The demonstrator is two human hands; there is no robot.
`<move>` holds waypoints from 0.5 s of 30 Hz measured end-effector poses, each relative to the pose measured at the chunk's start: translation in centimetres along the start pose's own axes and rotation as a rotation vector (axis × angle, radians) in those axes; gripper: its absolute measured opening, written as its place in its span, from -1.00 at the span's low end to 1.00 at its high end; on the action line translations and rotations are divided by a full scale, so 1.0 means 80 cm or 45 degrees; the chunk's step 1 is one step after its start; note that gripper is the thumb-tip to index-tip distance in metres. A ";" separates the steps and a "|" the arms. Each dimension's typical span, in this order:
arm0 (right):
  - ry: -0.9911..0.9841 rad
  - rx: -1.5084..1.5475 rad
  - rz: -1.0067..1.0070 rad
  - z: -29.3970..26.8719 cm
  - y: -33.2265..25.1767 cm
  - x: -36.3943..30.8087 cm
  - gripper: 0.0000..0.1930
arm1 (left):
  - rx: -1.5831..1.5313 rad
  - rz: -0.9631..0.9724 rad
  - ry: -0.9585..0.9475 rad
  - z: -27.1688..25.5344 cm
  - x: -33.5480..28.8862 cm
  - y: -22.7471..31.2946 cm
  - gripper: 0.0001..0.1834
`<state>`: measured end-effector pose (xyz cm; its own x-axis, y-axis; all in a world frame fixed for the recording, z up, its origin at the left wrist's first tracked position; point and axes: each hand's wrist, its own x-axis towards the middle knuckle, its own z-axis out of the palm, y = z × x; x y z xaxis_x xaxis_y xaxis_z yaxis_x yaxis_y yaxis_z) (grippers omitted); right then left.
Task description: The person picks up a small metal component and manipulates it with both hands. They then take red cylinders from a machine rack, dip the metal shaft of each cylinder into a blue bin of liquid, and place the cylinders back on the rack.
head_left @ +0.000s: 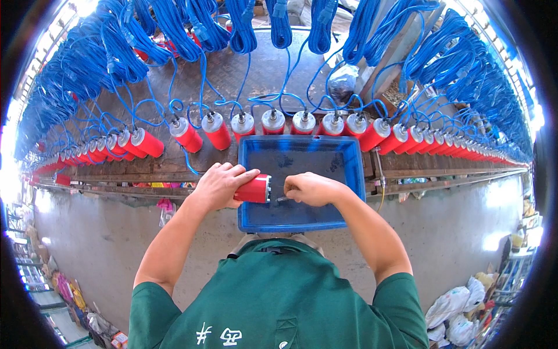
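My left hand (pixel 221 185) is wrapped round a red cylinder (pixel 252 190), tilted on its side over the left part of a blue plastic bin (pixel 359 185). The cylinder's metal end, with small studs on it, points right. Just to the right of that end, my right hand (pixel 311 189) pinches a small, thin metal piece (pixel 282 199), whose kind is too small to tell. A short gap shows between this piece and the cylinder. The bin's dark, smeared floor lies beneath both hands.
Red cylinders (pixel 217 132) with metal caps stand in a long row along the bench (pixel 221 81) behind the bin. Blue cables run from their caps to hanging coils (pixel 241 29). A clear plastic bag (pixel 343 80) lies behind the row. White sacks (pixel 450 308) lie at lower right.
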<state>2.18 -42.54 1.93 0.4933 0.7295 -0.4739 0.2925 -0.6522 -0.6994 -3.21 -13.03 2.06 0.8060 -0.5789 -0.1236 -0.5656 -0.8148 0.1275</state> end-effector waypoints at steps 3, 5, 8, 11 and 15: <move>0.231 0.494 0.178 -0.002 -0.007 -0.025 -0.71 | -0.016 -0.013 0.004 0.000 0.000 0.000 0.05; 0.265 0.801 0.110 0.031 0.030 0.001 -0.70 | 0.005 -0.005 -0.005 -0.003 -0.002 0.001 0.06; 0.489 0.868 0.029 0.073 0.032 0.036 -0.42 | 0.017 0.004 -0.026 -0.005 -0.004 -0.001 0.09; 0.581 0.553 -0.057 0.103 0.020 0.063 -0.07 | 0.035 0.021 -0.012 0.000 -0.006 -0.005 0.12; 0.553 0.726 0.054 0.103 -0.013 0.060 -0.19 | -0.024 -0.069 0.263 0.015 -0.028 -0.006 0.09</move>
<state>-2.51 -36.64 -4.07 0.8107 0.4808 -0.3341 -0.1493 -0.3820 -0.9120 -4.98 -11.35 1.07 0.8551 -0.5133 0.0735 -0.5183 -0.8428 0.1450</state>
